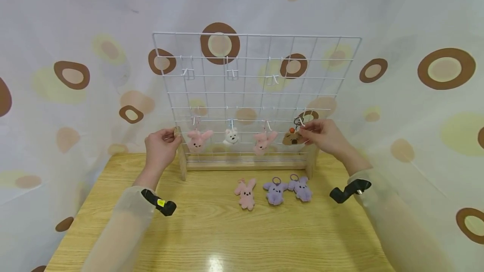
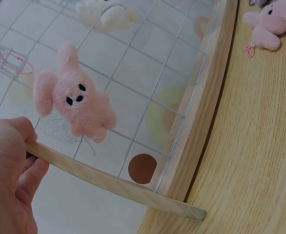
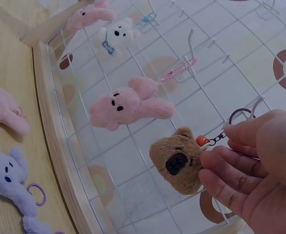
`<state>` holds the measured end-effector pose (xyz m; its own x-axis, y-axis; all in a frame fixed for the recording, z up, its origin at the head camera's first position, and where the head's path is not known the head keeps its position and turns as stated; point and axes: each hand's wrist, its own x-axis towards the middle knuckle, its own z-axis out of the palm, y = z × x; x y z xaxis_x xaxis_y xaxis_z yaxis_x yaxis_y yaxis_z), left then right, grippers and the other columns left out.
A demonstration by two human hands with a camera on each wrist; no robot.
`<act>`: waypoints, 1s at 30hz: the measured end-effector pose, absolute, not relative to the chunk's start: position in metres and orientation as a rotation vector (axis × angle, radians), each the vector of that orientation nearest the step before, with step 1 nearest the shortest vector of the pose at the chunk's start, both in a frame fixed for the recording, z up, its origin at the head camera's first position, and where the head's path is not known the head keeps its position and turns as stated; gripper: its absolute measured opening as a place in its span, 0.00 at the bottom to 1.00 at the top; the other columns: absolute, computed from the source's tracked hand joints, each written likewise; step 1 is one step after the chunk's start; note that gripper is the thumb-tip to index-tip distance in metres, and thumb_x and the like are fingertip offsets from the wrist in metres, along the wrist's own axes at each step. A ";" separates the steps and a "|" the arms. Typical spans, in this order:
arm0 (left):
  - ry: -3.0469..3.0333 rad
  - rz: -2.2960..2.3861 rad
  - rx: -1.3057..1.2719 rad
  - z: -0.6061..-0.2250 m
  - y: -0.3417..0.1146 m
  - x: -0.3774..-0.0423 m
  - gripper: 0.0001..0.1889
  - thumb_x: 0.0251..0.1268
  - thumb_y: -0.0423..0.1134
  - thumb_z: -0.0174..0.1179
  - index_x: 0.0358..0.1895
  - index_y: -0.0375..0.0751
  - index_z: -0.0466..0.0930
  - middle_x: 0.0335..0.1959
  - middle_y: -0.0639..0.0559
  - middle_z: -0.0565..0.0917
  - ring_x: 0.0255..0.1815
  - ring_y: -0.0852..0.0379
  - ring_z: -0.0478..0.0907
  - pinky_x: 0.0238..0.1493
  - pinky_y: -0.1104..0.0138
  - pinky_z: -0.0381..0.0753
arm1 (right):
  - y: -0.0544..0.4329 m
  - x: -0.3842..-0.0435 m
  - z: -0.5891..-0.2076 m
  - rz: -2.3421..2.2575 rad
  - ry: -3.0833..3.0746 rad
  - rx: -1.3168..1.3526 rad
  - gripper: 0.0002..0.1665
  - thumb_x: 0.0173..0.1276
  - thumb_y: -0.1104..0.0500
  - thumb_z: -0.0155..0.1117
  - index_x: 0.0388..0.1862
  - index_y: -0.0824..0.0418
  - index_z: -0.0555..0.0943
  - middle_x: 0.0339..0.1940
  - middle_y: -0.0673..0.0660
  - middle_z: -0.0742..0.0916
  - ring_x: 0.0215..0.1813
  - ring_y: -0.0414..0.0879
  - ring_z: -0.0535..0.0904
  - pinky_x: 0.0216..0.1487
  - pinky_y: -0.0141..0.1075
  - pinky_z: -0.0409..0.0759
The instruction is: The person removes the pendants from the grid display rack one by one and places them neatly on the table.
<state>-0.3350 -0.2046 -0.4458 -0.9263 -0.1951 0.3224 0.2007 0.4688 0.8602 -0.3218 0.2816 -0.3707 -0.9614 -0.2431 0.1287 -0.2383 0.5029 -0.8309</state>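
Sleeves, pale and translucent: one left sleeve [image 1: 121, 226], one right sleeve [image 1: 393, 217], each bearing a black wrist camera at the cuff (left wrist camera [image 1: 160, 203]; right wrist camera [image 1: 349, 191]).

Hands, two. Left hand [image 1: 162, 146]: thumb and fingers pinching the left wooden post [image 1: 183, 160] of a display rack. Right hand [image 1: 327, 137]: thumb and forefinger pinching the chain of a brown plush [image 3: 170, 158], remaining fingers extended against its head.

Brown plush: at the right end of the lower row, before the wire grid [image 1: 257, 35]; fitted with an orange bead [image 3: 201, 140] and a dark ring [image 3: 232, 115]. The ring meets a white hook [image 3: 258, 103]; whether it is fully seated cannot be told. The right hand covers part of the chain and, from the head view, part of the plush.

Lower row, left to right beside it: pink plush [image 1: 196, 142]; white plush [image 1: 230, 137] with a blue loop [image 3: 147, 19]; second pink plush [image 1: 261, 142], nearest neighbour to the brown item.

Upper row: three bare hooks [image 1: 274, 79].

Rack foot: wooden crossbar [image 1: 245, 165], on a wood-grain tabletop [image 1: 196, 238].

Loose before the rack: third pink plush [image 1: 247, 196]; two purple plushes [image 1: 275, 194] with purple rings, lying just beside each other.

Backdrop: white cloth [image 1: 378, 20] patterned with brown, cream and yellow spots.
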 end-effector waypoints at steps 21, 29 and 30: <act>-2.335 -1.454 -0.010 -0.446 -0.206 -0.333 0.15 0.71 0.32 0.67 0.55 0.26 0.87 0.46 0.34 0.89 0.49 0.44 0.89 0.42 0.71 0.87 | 0.277 -0.327 -0.373 -1.700 2.627 -0.296 0.18 0.83 0.62 0.60 0.59 0.78 0.79 0.54 0.74 0.86 0.42 0.48 0.90 0.46 0.39 0.89; -2.334 -1.451 -0.025 -0.445 -0.205 -0.332 0.14 0.71 0.32 0.68 0.54 0.26 0.87 0.45 0.34 0.89 0.48 0.43 0.90 0.41 0.72 0.86 | 0.276 -0.326 -0.373 -1.793 2.669 -0.326 0.18 0.83 0.61 0.60 0.54 0.79 0.80 0.48 0.73 0.88 0.37 0.43 0.88 0.45 0.39 0.89; -2.331 -1.453 -0.029 -0.445 -0.205 -0.332 0.14 0.71 0.32 0.68 0.54 0.26 0.87 0.45 0.34 0.89 0.48 0.43 0.90 0.41 0.72 0.86 | 0.276 -0.326 -0.373 -1.807 2.667 -0.328 0.18 0.83 0.61 0.61 0.54 0.78 0.80 0.47 0.72 0.88 0.36 0.43 0.88 0.45 0.40 0.89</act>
<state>-0.3324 -0.2047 -0.4446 -0.9230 -0.1862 0.3368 0.2204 0.4616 0.8593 -0.3259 0.2762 -0.3726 -0.9748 -0.1127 0.1924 -0.2205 0.3581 -0.9073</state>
